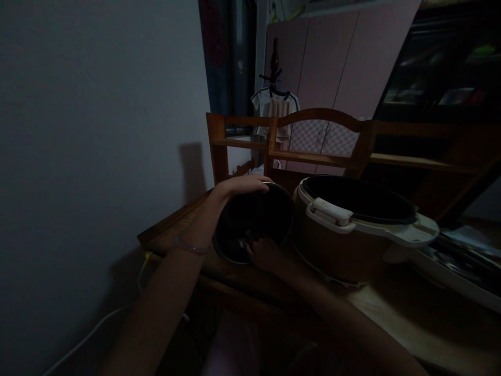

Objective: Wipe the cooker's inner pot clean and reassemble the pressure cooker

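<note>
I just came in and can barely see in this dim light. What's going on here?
A person's left hand holds a dark pot by its rim, tilted so the opening faces them. Their right hand is at the pot's lower inside; whether it grips anything is too dark to tell. An open cooker stands beside it on the table.
</note>
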`<state>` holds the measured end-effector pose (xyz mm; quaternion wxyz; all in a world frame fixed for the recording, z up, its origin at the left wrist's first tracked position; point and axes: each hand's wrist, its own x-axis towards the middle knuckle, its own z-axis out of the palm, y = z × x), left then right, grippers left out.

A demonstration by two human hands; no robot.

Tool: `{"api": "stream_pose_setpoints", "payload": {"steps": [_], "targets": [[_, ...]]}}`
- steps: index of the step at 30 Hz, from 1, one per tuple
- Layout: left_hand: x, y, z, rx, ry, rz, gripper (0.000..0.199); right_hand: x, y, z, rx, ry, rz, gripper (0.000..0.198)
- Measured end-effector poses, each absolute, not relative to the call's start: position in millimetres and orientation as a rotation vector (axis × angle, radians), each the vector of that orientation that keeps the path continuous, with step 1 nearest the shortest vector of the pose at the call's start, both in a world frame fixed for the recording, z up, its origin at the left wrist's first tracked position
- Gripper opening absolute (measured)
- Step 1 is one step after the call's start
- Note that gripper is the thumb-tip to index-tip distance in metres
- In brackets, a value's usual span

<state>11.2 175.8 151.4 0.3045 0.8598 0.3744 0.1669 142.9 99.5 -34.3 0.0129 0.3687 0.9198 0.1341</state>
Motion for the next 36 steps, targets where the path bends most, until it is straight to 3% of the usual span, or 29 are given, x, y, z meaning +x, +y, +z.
{"api": "stream_pose_setpoints", "payload": {"steps": [12, 18, 28, 36], "targets": [[10.6, 179.4, 151.5, 2.217, 0.963, 0.446, 0.047, 152.3, 81.3, -34.0, 1.141, 2.964, 0.404, 0.046], [10.3, 180.1, 151.3, 2.24, 0.96, 0.449, 0.047, 162.8, 74.6, -34.5, 1.349, 3.02, 0.161, 0.051], [9.5, 181.9, 151.9, 2.257, 0.936, 0.431, 0.041, 172.3, 54.9, -24.0, 1.285, 3.085, -0.065, 0.05], [8.0, 186.4, 153.0, 2.29, 0.981, 0.434, 0.043, 184.6, 65.1, -33.8, 0.986, 3.275, 0.179, 0.046]]}}
